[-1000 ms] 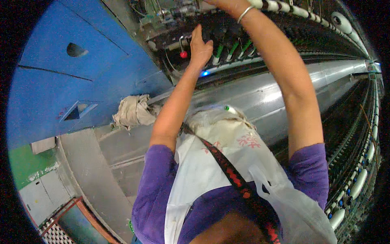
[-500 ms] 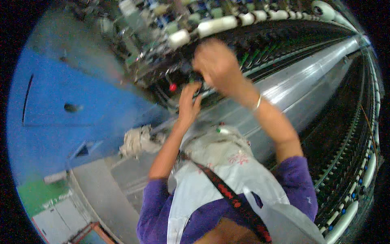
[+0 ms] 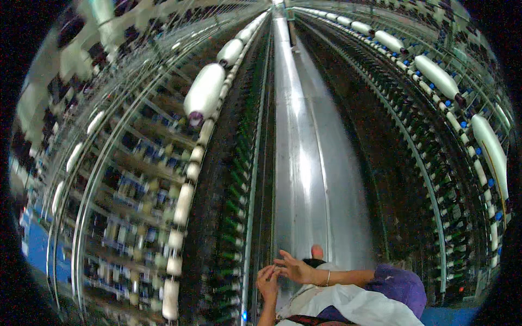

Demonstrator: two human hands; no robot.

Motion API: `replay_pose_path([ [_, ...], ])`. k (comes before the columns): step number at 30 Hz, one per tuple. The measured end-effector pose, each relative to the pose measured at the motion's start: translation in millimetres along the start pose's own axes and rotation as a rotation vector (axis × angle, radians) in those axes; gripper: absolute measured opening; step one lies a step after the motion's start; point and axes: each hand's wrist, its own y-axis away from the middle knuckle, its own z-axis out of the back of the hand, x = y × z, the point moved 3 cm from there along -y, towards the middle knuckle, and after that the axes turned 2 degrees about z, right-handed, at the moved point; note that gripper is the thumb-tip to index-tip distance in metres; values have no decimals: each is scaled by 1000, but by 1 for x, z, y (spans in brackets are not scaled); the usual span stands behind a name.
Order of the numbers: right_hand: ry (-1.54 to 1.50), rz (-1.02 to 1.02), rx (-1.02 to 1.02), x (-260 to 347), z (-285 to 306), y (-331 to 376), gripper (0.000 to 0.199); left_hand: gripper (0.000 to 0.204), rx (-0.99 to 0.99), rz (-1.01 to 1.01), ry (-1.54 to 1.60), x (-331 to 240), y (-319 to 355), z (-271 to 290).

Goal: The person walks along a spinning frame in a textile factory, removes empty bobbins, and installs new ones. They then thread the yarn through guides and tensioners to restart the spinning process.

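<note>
While I am watching from afar through the head camera, the left hand (image 3: 266,280) is sitting with its fingers curled, and the right hand (image 3: 296,270), half spread, is holding its fingertips against or just beside them. I am not making out whether either grip is pinching anything; something very fine would be getting lost here. The hands are probably sitting so close so that the fingertips can steady one another. Just left of the grip, past a long rail (image 3: 253,190), green bobbins (image 3: 232,223) are standing in a row, the nearest things to it. Beyond them, white rollers (image 3: 185,204) are running lengthwise, seemingly lined up to serve those bobbins. As for containers, I am seeing no box or tray; ahead and left of the grip, a purple core (image 3: 196,116) is carrying a large white spool (image 3: 205,92).
</note>
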Motion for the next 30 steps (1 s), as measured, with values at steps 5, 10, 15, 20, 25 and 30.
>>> replay_pose_path([
  [5,-123,-71,-174,100,70,-42,78,15,214,-29,-59,-6,-107,-110],
  [10,728,-68,-182,240,125,-104,83,24,267,-51,-557,13,-222,-253],
  [15,686,-28,-301,330,234,-168,55,35,603,462,-930,134,-307,-346],
  [20,422,-182,-492,352,470,-212,36,32,907,765,-848,210,-341,-339],
  [25,1164,-885,-1093,385,661,-71,28,31,978,815,-789,181,-434,-380],
  [30,668,-1104,-1326,420,676,40,23,32,1032,678,-848,148,-613,-480],
])
